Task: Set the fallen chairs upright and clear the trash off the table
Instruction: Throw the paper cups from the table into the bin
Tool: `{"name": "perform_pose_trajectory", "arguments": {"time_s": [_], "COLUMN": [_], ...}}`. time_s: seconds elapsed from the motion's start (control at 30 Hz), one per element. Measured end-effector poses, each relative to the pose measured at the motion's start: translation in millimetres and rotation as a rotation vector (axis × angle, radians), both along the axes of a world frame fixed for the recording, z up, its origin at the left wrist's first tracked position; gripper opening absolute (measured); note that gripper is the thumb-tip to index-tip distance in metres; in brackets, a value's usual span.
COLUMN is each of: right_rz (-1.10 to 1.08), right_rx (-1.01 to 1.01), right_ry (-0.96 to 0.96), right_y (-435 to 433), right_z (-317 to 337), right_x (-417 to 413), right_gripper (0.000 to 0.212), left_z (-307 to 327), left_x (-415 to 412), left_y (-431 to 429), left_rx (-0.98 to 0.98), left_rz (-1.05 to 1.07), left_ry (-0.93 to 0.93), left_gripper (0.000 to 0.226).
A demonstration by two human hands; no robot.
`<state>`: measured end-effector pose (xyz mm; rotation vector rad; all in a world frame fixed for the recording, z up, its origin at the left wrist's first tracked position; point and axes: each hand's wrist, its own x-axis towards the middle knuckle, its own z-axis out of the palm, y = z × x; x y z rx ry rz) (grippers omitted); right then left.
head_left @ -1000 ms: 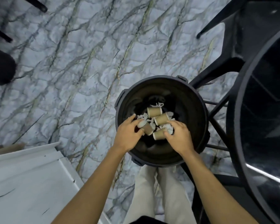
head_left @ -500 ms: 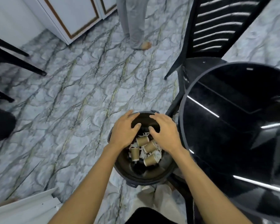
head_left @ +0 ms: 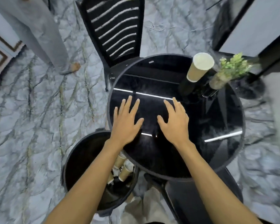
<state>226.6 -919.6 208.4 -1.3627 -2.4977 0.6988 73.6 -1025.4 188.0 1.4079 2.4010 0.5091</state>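
- Round, glossy black glass worktop: both hands, left and right, hover flat, fingers spread, empty.
- Tan paper cup stands near its far edge beside a leafy potted plant.
- Round black bin, near-left, holds crumpled cups.
- Slatted black chair stands upright.

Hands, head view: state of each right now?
Left hand: open, fingers spread, holding nothing, above the round glossy black table.
Right hand: open, fingers spread, holding nothing, above the same table.
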Motion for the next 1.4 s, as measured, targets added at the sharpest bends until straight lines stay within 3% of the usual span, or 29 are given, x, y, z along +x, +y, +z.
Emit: {"name": "perform_pose_trajectory", "arguments": {"time_s": [0.3,0.53,0.67,0.97,1.4], "right_rz": [-0.138,-0.161,-0.143,-0.101,-0.056], "right_rx": [0.052,0.121,0.206,0.212,0.183], "right_ry": [-0.047,0.095,0.174,0.110,0.115], "right_y": [96,166,202,256,248], "right_z": [-13,-14,-10,-8,-11], "right_x": [41,28,11,-26,-25], "right_gripper": [0.065,0.069,0.068,0.067,0.053], "left_z": [-22,-57,-76,-78,-79], "left_x": [26,13,12,11,10], "left_y": [114,166,170,172,170], "left_rx": [-0.063,-0.086,-0.078,-0.046,-0.042], "left_rz": [-0.158,-0.128,-0.095,-0.059,-0.059], "left_ry": [0.139,0.178,0.199,0.184,0.183], "left_gripper": [0.068,0.064,0.062,0.061,0.061]}}
